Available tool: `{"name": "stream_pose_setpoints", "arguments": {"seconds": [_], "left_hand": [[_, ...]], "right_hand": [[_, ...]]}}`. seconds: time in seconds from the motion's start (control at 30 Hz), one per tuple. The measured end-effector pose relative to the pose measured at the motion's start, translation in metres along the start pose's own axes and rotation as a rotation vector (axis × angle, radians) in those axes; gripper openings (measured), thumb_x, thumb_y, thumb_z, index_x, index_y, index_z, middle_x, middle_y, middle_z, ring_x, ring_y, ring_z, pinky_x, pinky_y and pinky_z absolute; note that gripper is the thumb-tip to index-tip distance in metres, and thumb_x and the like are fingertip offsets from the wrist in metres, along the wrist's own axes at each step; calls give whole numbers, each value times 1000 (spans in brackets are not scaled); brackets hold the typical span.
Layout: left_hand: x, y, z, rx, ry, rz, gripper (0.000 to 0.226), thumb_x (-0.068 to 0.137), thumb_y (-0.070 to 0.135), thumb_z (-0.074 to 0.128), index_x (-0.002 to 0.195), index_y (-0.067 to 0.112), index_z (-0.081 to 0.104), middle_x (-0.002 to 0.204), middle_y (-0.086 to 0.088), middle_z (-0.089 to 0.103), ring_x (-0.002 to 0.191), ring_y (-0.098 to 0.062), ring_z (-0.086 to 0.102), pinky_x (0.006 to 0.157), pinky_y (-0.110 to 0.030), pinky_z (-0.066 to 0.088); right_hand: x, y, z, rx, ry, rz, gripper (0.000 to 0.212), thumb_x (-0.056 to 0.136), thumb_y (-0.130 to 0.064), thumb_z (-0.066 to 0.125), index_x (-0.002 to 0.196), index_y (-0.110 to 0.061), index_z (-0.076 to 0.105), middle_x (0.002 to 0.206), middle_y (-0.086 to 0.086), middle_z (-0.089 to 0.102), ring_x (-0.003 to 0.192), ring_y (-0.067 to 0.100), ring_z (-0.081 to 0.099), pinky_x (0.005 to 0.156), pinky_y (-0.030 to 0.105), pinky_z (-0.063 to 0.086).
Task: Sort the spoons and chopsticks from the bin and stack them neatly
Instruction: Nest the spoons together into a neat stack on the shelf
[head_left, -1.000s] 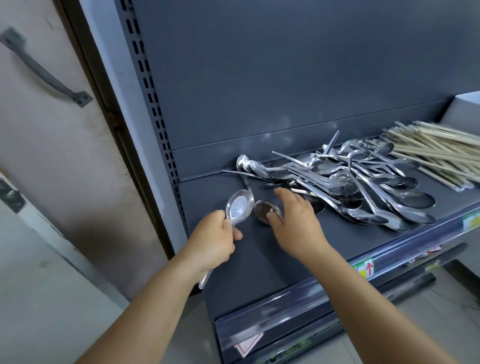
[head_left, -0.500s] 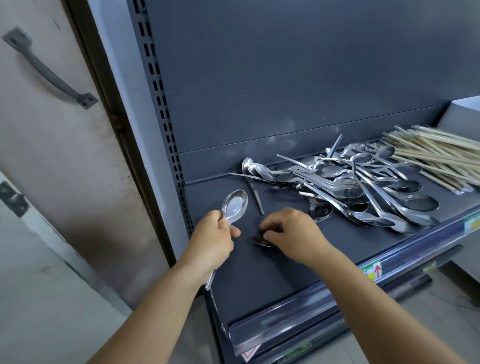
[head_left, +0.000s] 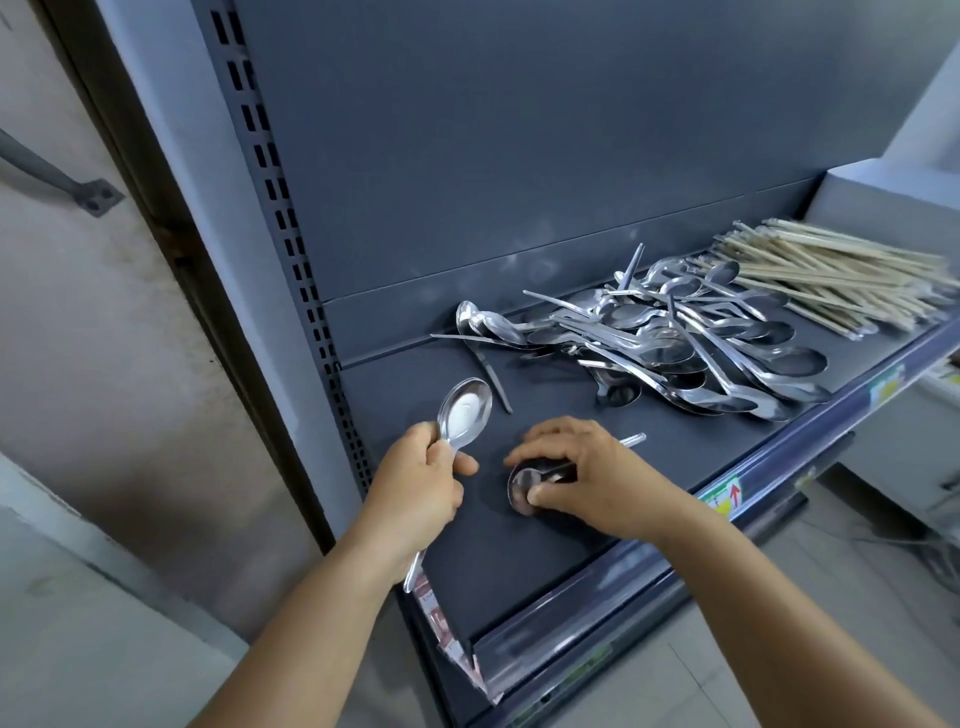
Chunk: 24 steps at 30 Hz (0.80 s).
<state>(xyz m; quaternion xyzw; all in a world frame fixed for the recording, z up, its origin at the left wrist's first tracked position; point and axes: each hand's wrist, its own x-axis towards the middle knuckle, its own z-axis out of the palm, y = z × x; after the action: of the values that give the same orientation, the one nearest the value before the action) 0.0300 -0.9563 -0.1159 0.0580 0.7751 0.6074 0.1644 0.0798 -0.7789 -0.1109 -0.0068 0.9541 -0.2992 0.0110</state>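
Left hand (head_left: 415, 483) closed in a fist round the handle of a steel spoon (head_left: 464, 410); bowl sticks up past the thumb, hollow side facing the camera, handle end pokes out below the heel of the hand. This held spoon is clear of the shelf (head_left: 545, 561) surface, as far as can be told.

Right hand (head_left: 587, 475), just to the right of the left, palm down on the dark grey shelf. Fingers curled, thumb and fingertips pinching a second spoon (head_left: 524, 488) that lies flat on the shelf: its bowl shows under the thumb on the side toward the left hand, its handle tip comes out past the knuckles on the far side. Whether it is lifted at all, cannot tell.

Beyond the right hand and off to its right: a loose pile of spoons (head_left: 675, 348), crossed and overlapping, bowls and handles pointing every way. One spoon with a dark handle (head_left: 491, 371) lies apart from the pile, just past the left hand's spoon bowl.

Farther right still, past the spoon pile: a heap of pale chopsticks (head_left: 841, 283), roughly parallel, its near edge touching or overlapping the outermost spoons.

Shelf front edge carries a clear price rail with a label (head_left: 727, 499) bearing a red arrow, right of the right wrist.
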Motion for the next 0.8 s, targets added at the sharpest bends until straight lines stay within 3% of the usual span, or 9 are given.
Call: {"name": "stream_pose_setpoints", "arguments": {"seconds": [0.1,0.2,0.3,0.37,0.47,0.6,0.73,0.8], "left_hand": [[-1,-1,0,-29,-24,4,26,98,9,31,99,16,56,80,0,61,46,-9,39,45,-22,34],[-1,-1,0,-46,-41,29,27,98,10,32,99,20,57,81,1,62,46,-6,43,45,-20,37],[1,3,2,-105,-28,53,26,100,12,33,108,19,57,83,1,65,54,-5,54,52,-19,47],[3,9,5,-189,-11,54,24,101,12,34,110,17,56,85,-2,66,59,-6,62,59,-22,54],[1,22,8,-344,-49,31,25,102,10,33,110,14,57,90,-6,70,68,-12,70,63,-26,59],[-2,32,10,-396,-83,22,26,102,11,33,109,18,58,93,-6,71,66,-14,71,55,-24,55],[5,28,7,-300,8,4,27,101,12,33,105,18,59,77,-2,55,49,-10,43,45,-21,39],[10,25,3,-269,45,-17,28,100,12,31,103,18,59,79,-2,57,49,-9,36,44,-21,34]], "right_hand": [[0,-1,2,35,117,11,17,78,-18,71,86,-32,72,90,-14,56,95,5,52,88,19,37],[4,-8,2,194,373,80,17,81,-16,69,76,-32,71,80,-11,57,75,-3,54,70,9,37],[12,-22,1,410,530,128,14,81,-16,66,77,-28,70,75,-5,68,68,7,61,67,19,48],[20,-32,1,527,569,166,10,79,-17,67,74,-25,64,66,-7,68,59,6,58,60,22,46],[32,-41,6,662,562,243,20,79,-20,69,66,-21,55,55,-9,58,51,6,48,57,26,41],[44,-47,19,789,485,322,23,78,-25,71,65,-16,54,59,-4,57,58,11,54,62,39,56],[54,-44,22,529,362,315,29,78,-40,68,65,-21,50,51,-14,56,51,1,48,53,19,37],[62,-41,17,406,365,245,23,84,-43,60,73,-25,52,59,-17,61,61,-1,53,55,18,34]]}}
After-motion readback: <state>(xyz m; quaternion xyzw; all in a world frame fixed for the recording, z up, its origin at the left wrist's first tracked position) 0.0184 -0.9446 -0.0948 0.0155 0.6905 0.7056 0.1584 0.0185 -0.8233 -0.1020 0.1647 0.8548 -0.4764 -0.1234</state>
